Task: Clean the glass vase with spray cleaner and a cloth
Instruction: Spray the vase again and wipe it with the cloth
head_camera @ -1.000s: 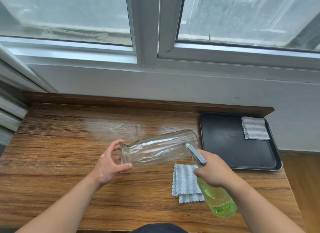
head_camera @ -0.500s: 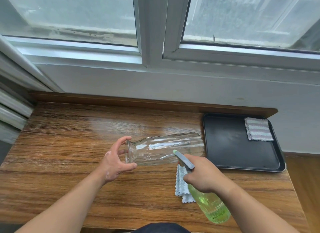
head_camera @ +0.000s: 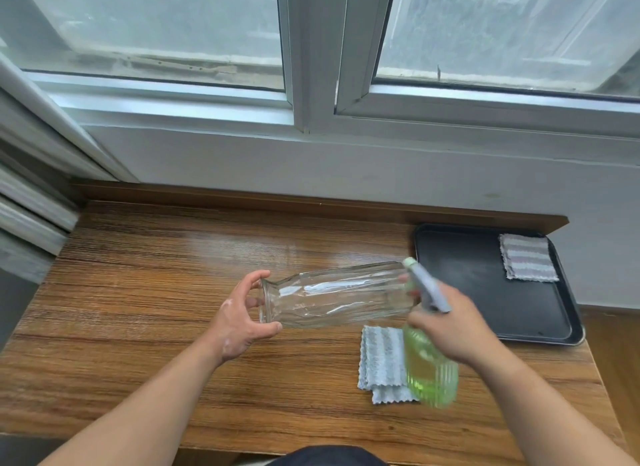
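A clear ribbed glass vase is held on its side above the wooden table, its mouth pointing left. My left hand grips the vase around its rim. My right hand holds a green spray bottle by the neck, with its grey nozzle beside the vase's base end. A pale blue striped cloth lies on the table below the vase, partly hidden by the bottle.
A black tray sits at the table's right end with a folded grey and white cloth in its far corner. A white wall and window frame run behind the table. The table's right edge drops off beyond the tray.
My right hand has swung the spray bottle to the right, from the vase's middle to its base end. The vase stays on its side in my left hand.
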